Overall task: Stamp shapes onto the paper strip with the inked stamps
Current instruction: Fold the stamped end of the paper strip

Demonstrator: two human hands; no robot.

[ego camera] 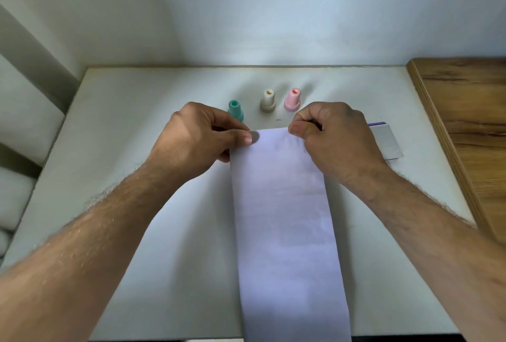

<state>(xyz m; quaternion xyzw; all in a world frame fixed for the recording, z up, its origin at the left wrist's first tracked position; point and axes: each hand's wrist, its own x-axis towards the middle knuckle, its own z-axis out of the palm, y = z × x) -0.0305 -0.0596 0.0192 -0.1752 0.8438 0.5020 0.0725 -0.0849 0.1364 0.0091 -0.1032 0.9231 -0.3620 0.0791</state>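
A long pale lilac paper strip (284, 221) runs from the near table edge to the middle of the white table (131, 128). My left hand (197, 136) pinches the strip's far left corner between thumb and fingers. My right hand (334, 136) pinches its far right corner. Beyond the hands three small stamps stand upright: a teal stamp (235, 110), a cream stamp (267, 100) and a pink stamp (292, 99). No marks show on the strip.
A flat grey pad with a purple edge (388, 141) lies right of my right hand, partly hidden by it. A wooden board (465, 128) borders the table on the right. White walls close the back and left.
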